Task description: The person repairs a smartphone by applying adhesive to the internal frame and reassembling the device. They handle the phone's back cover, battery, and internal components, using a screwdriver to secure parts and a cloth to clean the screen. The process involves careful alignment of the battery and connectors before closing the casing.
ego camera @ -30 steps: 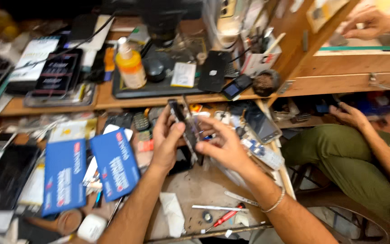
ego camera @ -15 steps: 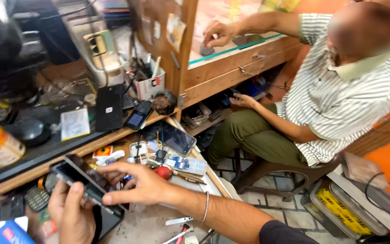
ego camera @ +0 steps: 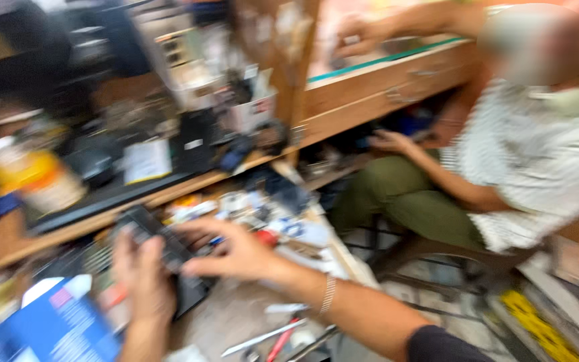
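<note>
The view is heavily blurred by motion. Both my hands grip a dark phone [ego camera: 159, 238] above a cluttered workbench [ego camera: 236, 315]. My left hand [ego camera: 142, 278] grips its lower left side from below. My right hand [ego camera: 236, 251] reaches across from the right, fingers on the phone's upper face. A bracelet [ego camera: 328, 295] sits on my right wrist.
A seated person in a striped shirt [ego camera: 544, 154] and green trousers [ego camera: 403, 198] is at the right, hands on a wooden counter [ego camera: 397, 77]. A yellow bottle [ego camera: 31, 177] stands on the shelf. Blue boxes [ego camera: 55, 328] lie lower left, tweezers and a red tool [ego camera: 269, 338] near the bench edge.
The camera swung right then slightly back left, blurring the view. My hands keep hold of the phone; it now sits a little higher and more central.
</note>
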